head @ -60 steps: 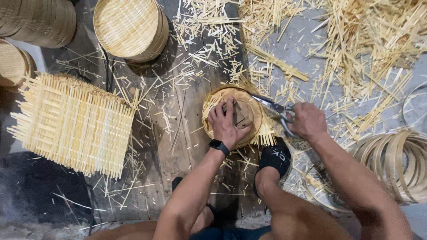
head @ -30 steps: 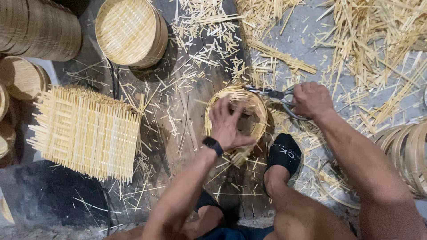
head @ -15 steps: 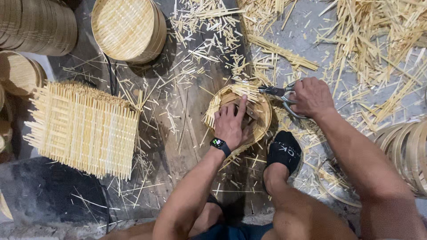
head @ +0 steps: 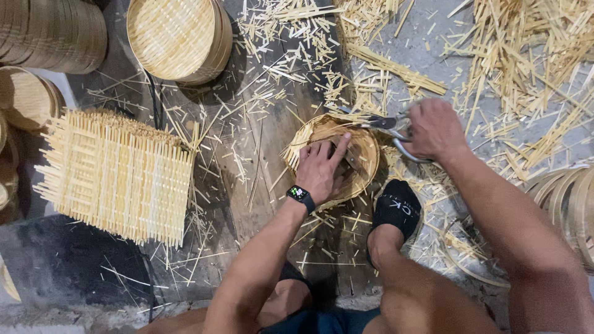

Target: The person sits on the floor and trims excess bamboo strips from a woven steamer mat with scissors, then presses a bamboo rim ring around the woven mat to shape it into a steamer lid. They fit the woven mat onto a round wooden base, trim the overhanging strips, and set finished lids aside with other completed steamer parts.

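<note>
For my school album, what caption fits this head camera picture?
Left hand steadies a round bamboo tray while right hand works shears along its rim.

Two seconds ago the left hand (head: pixel 322 168) lay flat and spread over the middle of the round bamboo tray (head: pixel 365 162); now it sits nearer the tray's left side, fingers drawn together and pointing up toward the far rim. The tray has been turned: the fringe of uncut strip ends, which stuck out at its lower right beside the black sock (head: pixel 396 207), now juts from the left and upper edge. The right hand (head: pixel 433 128) with the shears (head: pixel 387 127) has risen from the tray's right side to its top rim, the blades now pointing left along that edge.
</note>
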`<state>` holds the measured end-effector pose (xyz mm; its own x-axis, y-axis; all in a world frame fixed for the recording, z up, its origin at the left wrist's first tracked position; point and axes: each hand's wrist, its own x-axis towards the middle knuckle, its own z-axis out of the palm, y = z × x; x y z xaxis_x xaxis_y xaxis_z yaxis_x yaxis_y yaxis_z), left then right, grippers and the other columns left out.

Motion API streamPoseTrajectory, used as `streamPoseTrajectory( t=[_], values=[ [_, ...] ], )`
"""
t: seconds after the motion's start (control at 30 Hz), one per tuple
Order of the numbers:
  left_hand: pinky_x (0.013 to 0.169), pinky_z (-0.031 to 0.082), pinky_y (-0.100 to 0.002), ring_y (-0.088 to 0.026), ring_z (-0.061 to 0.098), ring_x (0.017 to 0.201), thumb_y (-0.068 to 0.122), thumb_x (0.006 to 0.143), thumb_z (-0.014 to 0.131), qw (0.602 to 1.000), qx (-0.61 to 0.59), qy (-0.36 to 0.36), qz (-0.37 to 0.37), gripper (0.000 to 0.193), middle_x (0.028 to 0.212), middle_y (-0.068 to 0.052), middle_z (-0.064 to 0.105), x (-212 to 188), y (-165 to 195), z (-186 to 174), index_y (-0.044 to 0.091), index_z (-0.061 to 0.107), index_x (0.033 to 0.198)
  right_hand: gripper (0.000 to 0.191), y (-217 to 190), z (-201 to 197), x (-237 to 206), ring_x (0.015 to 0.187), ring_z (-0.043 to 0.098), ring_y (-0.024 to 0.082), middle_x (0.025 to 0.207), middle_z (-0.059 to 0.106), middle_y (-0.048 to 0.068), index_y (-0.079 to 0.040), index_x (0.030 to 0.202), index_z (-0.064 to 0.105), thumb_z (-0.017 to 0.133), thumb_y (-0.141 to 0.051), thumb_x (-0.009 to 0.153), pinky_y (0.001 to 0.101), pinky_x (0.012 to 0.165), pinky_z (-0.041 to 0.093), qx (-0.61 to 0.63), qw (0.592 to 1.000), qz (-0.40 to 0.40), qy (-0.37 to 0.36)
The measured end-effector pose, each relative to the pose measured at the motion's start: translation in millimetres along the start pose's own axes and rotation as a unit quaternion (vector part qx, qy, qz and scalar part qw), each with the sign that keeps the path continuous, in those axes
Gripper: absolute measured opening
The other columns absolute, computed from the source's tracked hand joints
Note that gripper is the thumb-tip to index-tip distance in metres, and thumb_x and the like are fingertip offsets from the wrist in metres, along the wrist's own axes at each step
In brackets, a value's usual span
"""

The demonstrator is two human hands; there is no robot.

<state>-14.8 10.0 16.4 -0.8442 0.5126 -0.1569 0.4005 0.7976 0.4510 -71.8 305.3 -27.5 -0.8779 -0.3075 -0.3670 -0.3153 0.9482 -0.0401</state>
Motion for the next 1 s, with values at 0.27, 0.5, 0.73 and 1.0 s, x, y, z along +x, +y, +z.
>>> streamPoseTrajectory(
  t=[0.27, 0.5, 0.73, 1.0],
  values=[
    [0.106, 0.024, -0.068, -0.039, 0.050, 0.126, 0.042, 0.067, 0.084, 0.998, -0.021, 0.033, -0.046, 0.117, 0.128, -0.018, 0.059, -1, 4, 4, 0.011, 0.023, 0.161, 0.036, 8, -4, 5, 0.096, 0.064, 0.029, 0.099, 0.065, 0.016, -0.004, 0.106, 0.067, 0.064, -0.037, 0.090, 0.0437, 0.083, 0.053, -0.006, 1.000, -0.006, -0.016],
    [0.111, 0.028, -0.064, -0.034, 0.054, 0.128, 0.045, 0.069, 0.081, 0.995, -0.054, 0.015, -0.084, 0.094, 0.134, -0.013, 0.063, 4, 28, 9, 0.011, 0.046, 0.150, 0.065, -15, -7, 16, 0.088, 0.062, 0.030, 0.090, 0.063, 0.017, -0.001, 0.097, 0.070, 0.068, -0.060, 0.070, 0.0408, 0.081, 0.053, -0.051, 0.988, -0.042, 0.140],
    [0.114, 0.026, -0.065, -0.031, 0.054, 0.129, 0.040, 0.064, 0.082, 0.999, -0.052, -0.015, -0.008, 0.086, 0.130, -0.009, 0.066, -4, 8, 0, 0.018, 0.053, 0.142, 0.037, -1, -23, 5, 0.086, 0.061, 0.026, 0.087, 0.062, 0.014, -0.009, 0.086, 0.075, 0.065, -0.045, 0.086, 0.0422, 0.077, 0.054, -0.035, 0.997, -0.013, -0.064],
    [0.111, 0.023, -0.066, -0.030, 0.057, 0.125, 0.034, 0.055, 0.082, 0.991, -0.011, -0.089, 0.095, 0.089, 0.124, -0.007, 0.069, 2, -12, -5, 0.017, 0.058, 0.138, 0.025, -12, 5, 20, 0.061, 0.061, 0.022, 0.068, 0.058, 0.007, -0.010, 0.088, 0.067, 0.057, -0.032, 0.095, 0.0384, 0.059, 0.059, 0.005, 0.995, 0.009, -0.103]
  ],
)
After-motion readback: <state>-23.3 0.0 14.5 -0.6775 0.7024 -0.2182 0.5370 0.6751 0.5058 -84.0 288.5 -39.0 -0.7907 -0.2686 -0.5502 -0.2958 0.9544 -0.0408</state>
